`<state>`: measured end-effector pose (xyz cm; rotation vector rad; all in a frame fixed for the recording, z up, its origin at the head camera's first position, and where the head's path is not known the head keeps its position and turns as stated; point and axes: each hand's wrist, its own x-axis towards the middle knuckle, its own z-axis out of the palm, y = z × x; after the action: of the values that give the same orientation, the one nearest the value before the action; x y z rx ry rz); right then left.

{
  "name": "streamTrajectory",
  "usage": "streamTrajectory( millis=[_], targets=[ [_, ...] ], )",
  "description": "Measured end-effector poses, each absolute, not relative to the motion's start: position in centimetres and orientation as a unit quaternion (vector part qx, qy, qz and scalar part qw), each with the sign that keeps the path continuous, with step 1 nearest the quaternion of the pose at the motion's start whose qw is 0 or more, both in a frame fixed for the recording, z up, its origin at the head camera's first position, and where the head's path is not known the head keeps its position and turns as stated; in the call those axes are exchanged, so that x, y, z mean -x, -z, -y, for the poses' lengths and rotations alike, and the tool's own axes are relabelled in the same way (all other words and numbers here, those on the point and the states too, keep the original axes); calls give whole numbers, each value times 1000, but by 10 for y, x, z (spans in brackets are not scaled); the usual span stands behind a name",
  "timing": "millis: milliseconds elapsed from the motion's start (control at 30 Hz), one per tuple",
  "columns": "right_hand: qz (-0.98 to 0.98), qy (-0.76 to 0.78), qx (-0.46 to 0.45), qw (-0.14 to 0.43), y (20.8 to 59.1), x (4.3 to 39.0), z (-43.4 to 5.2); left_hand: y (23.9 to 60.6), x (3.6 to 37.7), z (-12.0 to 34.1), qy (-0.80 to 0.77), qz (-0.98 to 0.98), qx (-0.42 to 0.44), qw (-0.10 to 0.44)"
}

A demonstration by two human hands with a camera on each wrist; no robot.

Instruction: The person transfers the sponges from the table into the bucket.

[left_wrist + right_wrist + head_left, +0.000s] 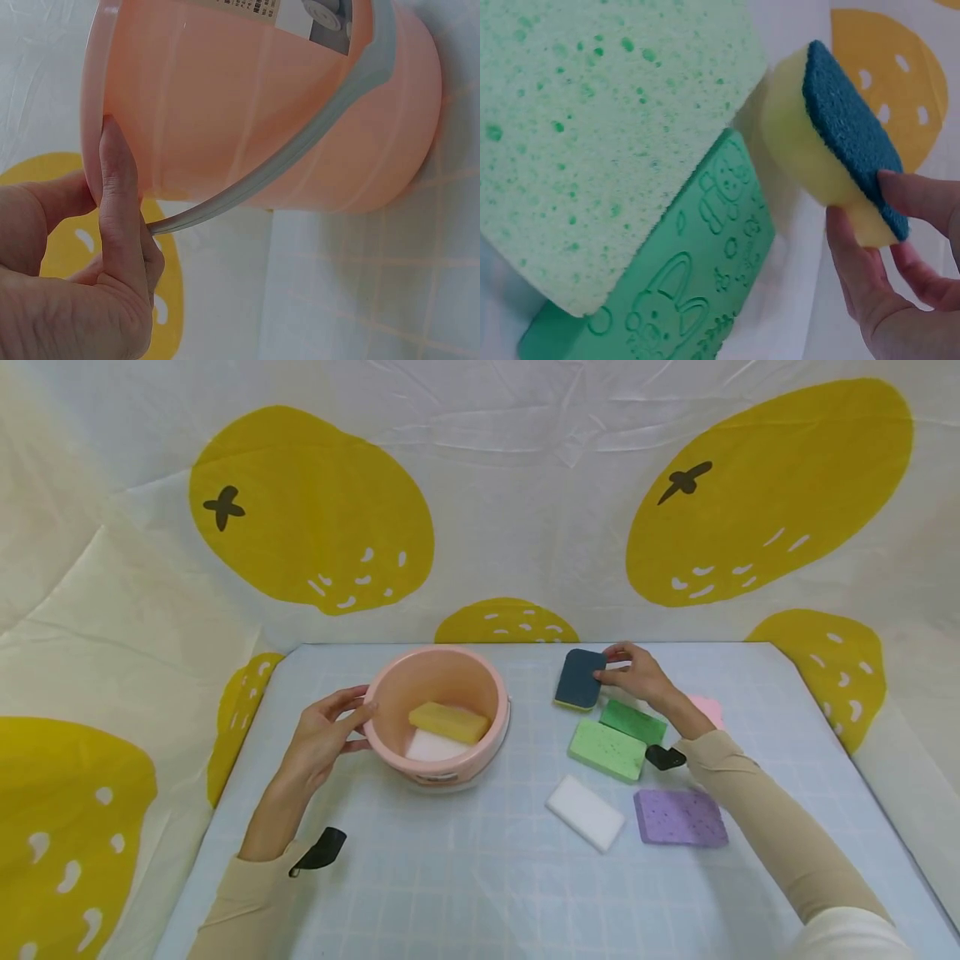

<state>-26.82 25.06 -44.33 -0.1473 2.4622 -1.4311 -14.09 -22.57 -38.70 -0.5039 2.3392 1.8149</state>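
Note:
My left hand grips the rim of a pink bucket, with a finger along its outer wall in the left wrist view. A grey handle hangs down the bucket's side. Inside lie a yellow sponge and a white sponge. My right hand pinches a yellow scouring sponge with a dark blue-green scrub face, by one end. Close below it are a dark green sponge with embossed animal figures and a light green speckled sponge, which overlaps the dark green one in the right wrist view.
A white sponge and a purple sponge lie nearer the front of the table. A pink item is partly hidden behind the right forearm. A fabric sheet with yellow shapes hangs behind the table.

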Motion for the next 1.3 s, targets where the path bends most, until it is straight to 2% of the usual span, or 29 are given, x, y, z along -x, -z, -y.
streamTrajectory(
  millis=[1300],
  targets=[
    [-841,505,122,152,345,261,-227,385,140,225,-596,-783,163,74]
  ],
)
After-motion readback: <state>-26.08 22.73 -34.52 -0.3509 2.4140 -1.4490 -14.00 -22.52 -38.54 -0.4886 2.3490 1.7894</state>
